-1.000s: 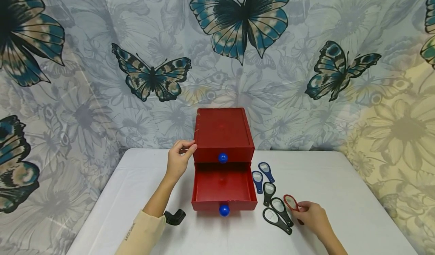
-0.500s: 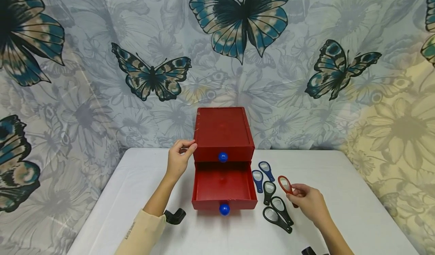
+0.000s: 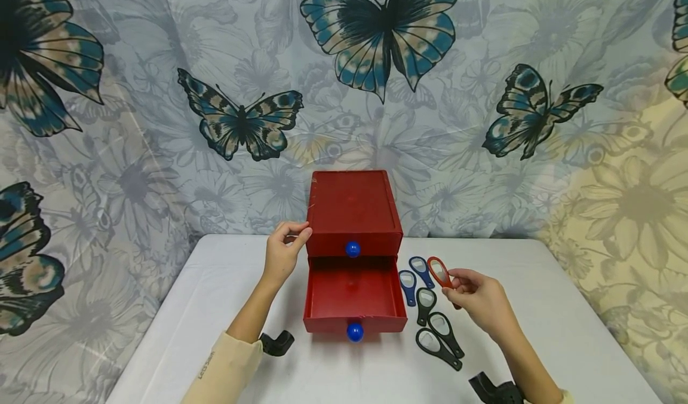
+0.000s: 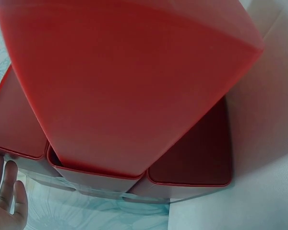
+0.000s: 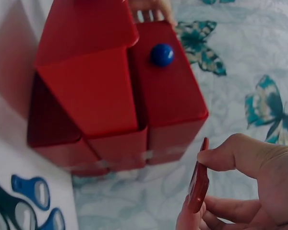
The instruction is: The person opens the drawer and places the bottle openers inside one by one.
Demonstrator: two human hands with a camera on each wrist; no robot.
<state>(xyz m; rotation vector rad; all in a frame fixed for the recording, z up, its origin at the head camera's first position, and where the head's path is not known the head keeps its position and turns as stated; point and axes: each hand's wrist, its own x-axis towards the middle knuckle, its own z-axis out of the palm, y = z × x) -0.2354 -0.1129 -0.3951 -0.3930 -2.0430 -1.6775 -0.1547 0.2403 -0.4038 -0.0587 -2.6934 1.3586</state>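
Fingers of the right hand (image 3: 481, 299) pinch the red magnifier (image 3: 445, 281), which just moved up from the black magnifiers (image 3: 442, 354) to beside the blue magnifiers (image 3: 409, 290). Not placed yet, imo. Left hand's (image 3: 282, 257) fingers look relaxed beside the red cabinet (image 3: 352, 204).

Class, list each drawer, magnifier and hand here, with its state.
Top drawer: closed.
Middle drawer: pulled open.
Bottom drawer: appears closed, partly hidden.
Red magnifier: held, tilted.
Two blue magnifiers: lying on the table.
Three black magnifiers: lying on the table.
Left hand: fingertips at the cabinet's left side.
Right hand: pinching the red magnifier.
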